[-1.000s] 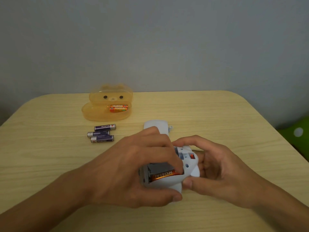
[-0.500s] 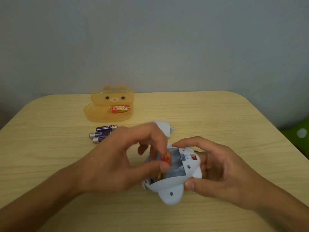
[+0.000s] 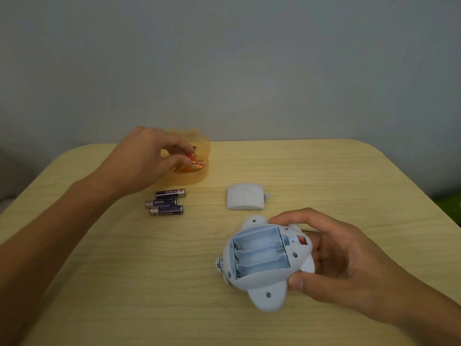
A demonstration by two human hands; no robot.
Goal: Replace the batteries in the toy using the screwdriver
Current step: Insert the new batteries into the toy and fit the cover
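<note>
The white toy (image 3: 262, 265) lies belly-up near the table's front right, its three-slot battery bay bare. My right hand (image 3: 344, 260) grips it from the right side. My left hand (image 3: 147, 158) hovers over the orange bear-shaped case (image 3: 197, 176) at the back left, pinching an orange battery (image 3: 192, 155) between thumb and fingers. Another orange battery (image 3: 189, 167) lies inside the case. Three dark blue batteries (image 3: 166, 202) lie side by side in front of the case. The white battery cover (image 3: 245, 199) rests behind the toy. A thin metal shaft, probably the screwdriver (image 3: 310, 230), pokes out behind my right hand.
The light wooden table (image 3: 124, 283) has rounded corners and meets a plain grey wall at the back. Something green (image 3: 449, 208) sits beyond the table's right edge.
My left hand pulled the last orange battery out of the toy's bay and carried it back left over the orange case. The right hand kept hold of the toy.
</note>
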